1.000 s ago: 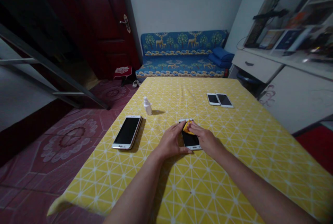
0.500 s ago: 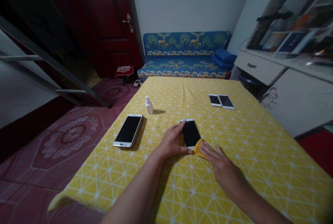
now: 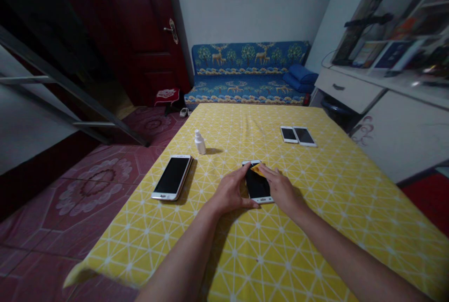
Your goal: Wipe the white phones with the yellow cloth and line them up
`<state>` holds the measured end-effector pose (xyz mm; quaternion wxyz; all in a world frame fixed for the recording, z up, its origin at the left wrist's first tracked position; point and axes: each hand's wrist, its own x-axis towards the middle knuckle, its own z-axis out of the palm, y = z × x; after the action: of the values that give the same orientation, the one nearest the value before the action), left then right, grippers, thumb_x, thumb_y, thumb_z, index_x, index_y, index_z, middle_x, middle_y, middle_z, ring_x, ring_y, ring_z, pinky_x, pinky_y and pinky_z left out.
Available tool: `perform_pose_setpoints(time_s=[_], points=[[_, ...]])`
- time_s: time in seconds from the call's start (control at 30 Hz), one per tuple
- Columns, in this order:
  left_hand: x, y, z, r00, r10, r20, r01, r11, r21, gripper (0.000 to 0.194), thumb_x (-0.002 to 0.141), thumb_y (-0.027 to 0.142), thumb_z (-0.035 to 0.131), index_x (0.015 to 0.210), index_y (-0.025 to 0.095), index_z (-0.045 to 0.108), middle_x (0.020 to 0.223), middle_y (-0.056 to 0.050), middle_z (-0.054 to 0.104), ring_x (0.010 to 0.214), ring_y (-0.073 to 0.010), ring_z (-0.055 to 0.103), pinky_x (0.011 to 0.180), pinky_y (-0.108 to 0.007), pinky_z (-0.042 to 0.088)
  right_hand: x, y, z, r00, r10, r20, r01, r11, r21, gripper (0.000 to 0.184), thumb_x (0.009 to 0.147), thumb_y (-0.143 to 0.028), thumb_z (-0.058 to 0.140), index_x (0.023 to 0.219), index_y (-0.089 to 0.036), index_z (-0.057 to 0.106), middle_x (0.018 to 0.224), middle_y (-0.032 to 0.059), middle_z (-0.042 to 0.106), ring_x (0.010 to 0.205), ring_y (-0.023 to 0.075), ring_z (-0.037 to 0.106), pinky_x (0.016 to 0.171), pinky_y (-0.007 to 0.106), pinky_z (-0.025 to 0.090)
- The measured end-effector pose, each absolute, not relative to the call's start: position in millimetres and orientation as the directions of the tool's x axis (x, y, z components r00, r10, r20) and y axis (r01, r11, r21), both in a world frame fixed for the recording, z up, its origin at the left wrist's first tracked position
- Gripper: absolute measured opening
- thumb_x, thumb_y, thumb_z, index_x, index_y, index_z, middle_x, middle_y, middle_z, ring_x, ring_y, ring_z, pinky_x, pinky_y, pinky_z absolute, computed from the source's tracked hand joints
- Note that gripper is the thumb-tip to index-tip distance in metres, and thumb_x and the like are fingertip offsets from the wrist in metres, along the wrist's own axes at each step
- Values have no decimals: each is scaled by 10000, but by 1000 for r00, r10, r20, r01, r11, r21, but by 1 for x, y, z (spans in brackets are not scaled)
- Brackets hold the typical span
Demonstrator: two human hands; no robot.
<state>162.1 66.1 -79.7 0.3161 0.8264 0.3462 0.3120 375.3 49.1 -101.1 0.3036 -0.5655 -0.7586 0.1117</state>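
Observation:
A white phone (image 3: 257, 187) with a dark screen lies flat on the yellow tablecloth (image 3: 315, 227) in front of me. My left hand (image 3: 231, 192) rests against the phone's left edge, thumb at its near corner and fingers at its far corner. My right hand (image 3: 280, 189) lies over the phone's right side and presses a small yellow cloth (image 3: 257, 168) onto the top of the screen with its fingers.
A larger white phone (image 3: 172, 182) lies at the table's left edge, with a small white bottle (image 3: 199, 142) behind it. Two more phones (image 3: 297, 134) lie side by side further back right. Beyond the table stands a blue sofa (image 3: 245, 75); white cabinets (image 3: 393, 119) on the right.
My right hand slid the yellow cloth down off the phone's near end, then back up to the top of the screen. My left hand has stayed on the phone's left edge.

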Motion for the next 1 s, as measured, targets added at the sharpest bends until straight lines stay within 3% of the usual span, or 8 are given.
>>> perform_pose_setpoints(time_s=[0.27,0.47,0.63,0.87,1.0], points=[[164,67,-85,540,793,281,429,-547,719,1199,502,524,899,1512,197,342,1486,-174,473,1341,-363,477,1126,-502,376,377,73,-99,-142,932,334,747,322,-582,546,873,-28,384,1285,-279,639,1358,53,597,1293,214,544,1169,549,311],[165,67,-86,516,805,292,440,-542,716,1218,469,565,898,1502,200,364,1465,-176,494,1321,-369,493,1113,-494,393,380,41,-92,-176,931,318,709,345,-615,494,897,-73,388,1290,-241,636,1352,76,596,1300,212,534,1183,538,286],[166,66,-87,503,816,287,516,-549,658,1235,461,660,858,1499,202,369,1455,-181,502,1303,-369,509,1095,-489,404,381,1,-83,-195,942,272,750,322,-577,556,899,-53,354,1332,-302,598,1377,22,583,1312,204,519,1180,551,297],[171,56,-78,394,890,230,715,-454,531,1268,451,763,794,1498,187,369,1397,-205,549,1307,-374,495,1064,-508,397,386,-42,-91,-113,988,109,839,154,-523,540,948,-125,349,1403,-358,522,1483,-51,472,1451,274,266,1120,551,404],[177,53,-73,337,908,247,800,-415,433,1280,414,806,770,1468,166,427,1274,-213,638,1323,-393,467,1063,-518,377,387,-40,-98,-111,985,135,856,164,-491,587,921,-104,366,1444,-352,467,1521,-31,423,1459,282,239,1117,552,405]])
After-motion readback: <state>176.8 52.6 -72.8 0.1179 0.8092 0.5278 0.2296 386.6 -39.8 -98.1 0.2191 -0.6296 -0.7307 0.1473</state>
